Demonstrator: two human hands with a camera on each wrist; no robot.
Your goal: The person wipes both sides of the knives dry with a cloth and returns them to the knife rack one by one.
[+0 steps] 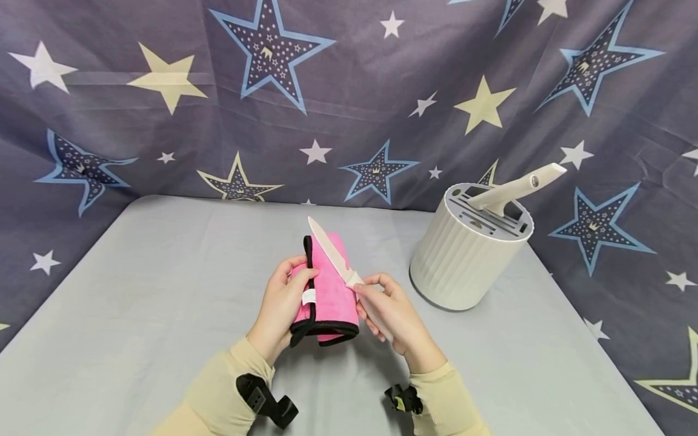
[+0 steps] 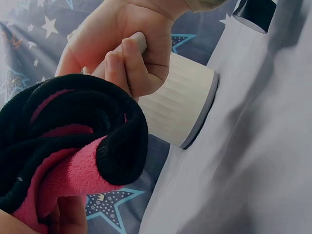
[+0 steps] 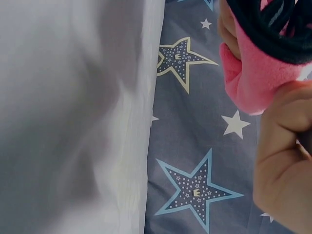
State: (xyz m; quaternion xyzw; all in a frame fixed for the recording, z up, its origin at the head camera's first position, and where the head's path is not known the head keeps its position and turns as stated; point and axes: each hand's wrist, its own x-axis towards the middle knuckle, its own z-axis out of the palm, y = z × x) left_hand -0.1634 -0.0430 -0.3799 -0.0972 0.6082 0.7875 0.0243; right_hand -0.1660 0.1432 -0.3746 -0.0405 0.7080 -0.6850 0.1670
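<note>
A folded pink towel with black edging and a small white tag is held up above the table. My left hand grips its left side, thumb in front. My right hand holds a pale knife by its handle, at the towel's right side. The blade points up and away, lying over the pink face; whether it touches cannot be told. In the left wrist view, fingers of the right hand curl round the handle, and the towel shows rolled layers. The right wrist view shows the towel beside the right hand.
A cream ribbed knife block stands at the right on the grey-covered table. A white handle slants out of its slotted top. Behind the table hangs a dark curtain with stars. Each wrist wears a black camera strap.
</note>
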